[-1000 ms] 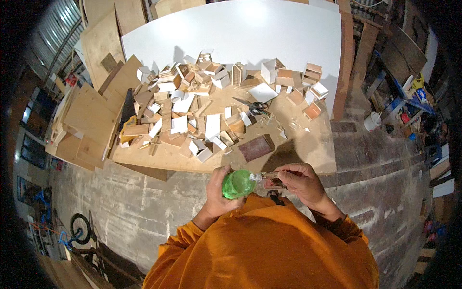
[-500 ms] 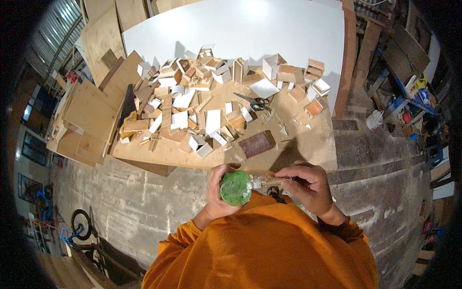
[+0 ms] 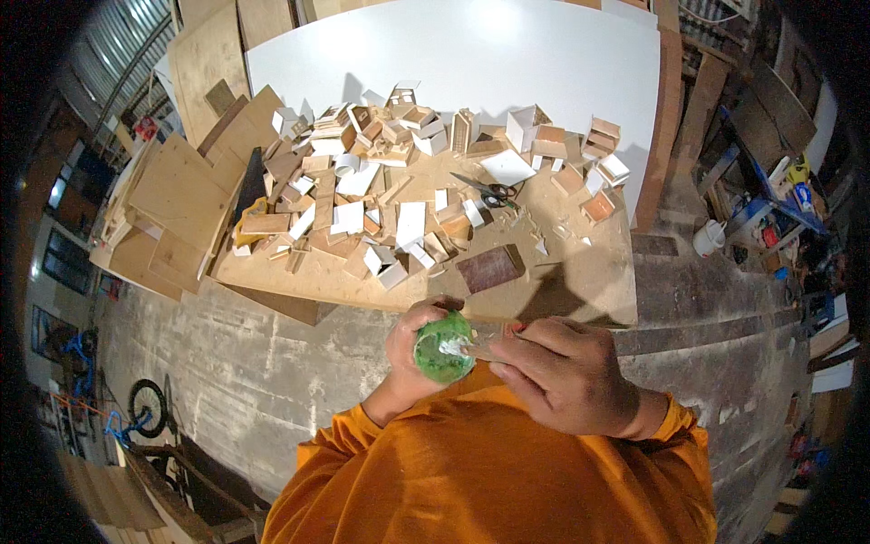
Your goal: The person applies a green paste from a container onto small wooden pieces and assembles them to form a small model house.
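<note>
My left hand (image 3: pixel 413 343) is wrapped round a green, round, cup-like container (image 3: pixel 432 364) in front of my chest. White paste (image 3: pixel 450 347) shows inside it. My right hand (image 3: pixel 569 374) pinches a thin brown stick (image 3: pixel 483 349), seemingly wooden, whose tip reaches over the rim into the white paste. The fingers of the right hand partly hide the stick. Both hands are just off the near edge of the worktable (image 3: pixel 362 292). On the table beyond them lies a dark reddish-brown block (image 3: pixel 489 269).
Many small wood and white board offcuts (image 3: pixel 347 218) cover the table's left and middle. Black-handled scissors (image 3: pixel 494 193) lie near its centre. Small box-like pieces (image 3: pixel 549 141) stand at the right. Plywood sheets (image 3: pixel 172 204) lean at the left; a white bucket (image 3: pixel 709 238) stands at the right.
My right hand has moved left and turned over, bringing the stick's tip from beside the container into it. My left hand still holds the green container, now with its opening showing more.
</note>
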{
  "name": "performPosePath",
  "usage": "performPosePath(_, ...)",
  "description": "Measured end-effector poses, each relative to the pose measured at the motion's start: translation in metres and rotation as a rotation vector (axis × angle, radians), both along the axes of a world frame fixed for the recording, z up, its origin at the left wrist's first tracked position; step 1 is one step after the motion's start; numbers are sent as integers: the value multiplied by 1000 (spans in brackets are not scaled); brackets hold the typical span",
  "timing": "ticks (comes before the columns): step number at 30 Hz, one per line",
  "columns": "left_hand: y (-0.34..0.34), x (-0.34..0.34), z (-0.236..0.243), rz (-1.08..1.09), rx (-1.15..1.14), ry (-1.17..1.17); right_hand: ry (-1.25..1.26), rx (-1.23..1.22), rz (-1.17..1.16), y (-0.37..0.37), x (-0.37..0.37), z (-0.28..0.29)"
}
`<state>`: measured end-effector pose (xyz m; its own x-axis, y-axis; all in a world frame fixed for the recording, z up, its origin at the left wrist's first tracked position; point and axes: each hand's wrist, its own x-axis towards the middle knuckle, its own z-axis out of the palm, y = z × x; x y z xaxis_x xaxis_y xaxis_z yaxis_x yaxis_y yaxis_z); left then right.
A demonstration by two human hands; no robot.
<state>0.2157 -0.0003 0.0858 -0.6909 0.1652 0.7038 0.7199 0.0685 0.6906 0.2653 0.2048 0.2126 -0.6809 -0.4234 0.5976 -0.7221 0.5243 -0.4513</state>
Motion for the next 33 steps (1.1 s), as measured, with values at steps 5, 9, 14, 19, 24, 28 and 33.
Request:
performPosePath(5, 4, 4, 2, -25, 54, -24, 11, 203, 7, -23, -6, 2)
performPosePath(9, -2, 9, -6, 62, 3, -32, 50, 276, 52, -28, -5, 5)
performPosePath(14, -5, 10, -4, 105, -32, -13, 60, 260, 97, -32, -2, 2)
performPosePath(19, -5, 16, 7, 82, -75, -27, 59, 227, 99, -40, -6, -4)
performPosePath(24, -2, 14, 8, 60, -48, 0, 69, 239, 66, -44, -3, -8)
performPosePath(28, -2, 13, 10, 90, -81, -5, 25, 253, 60, -46, -5, -10)
performPosePath(33, -5, 9, 7, 95, -85, 11, 9, 275, 80, -49, -9, -13)
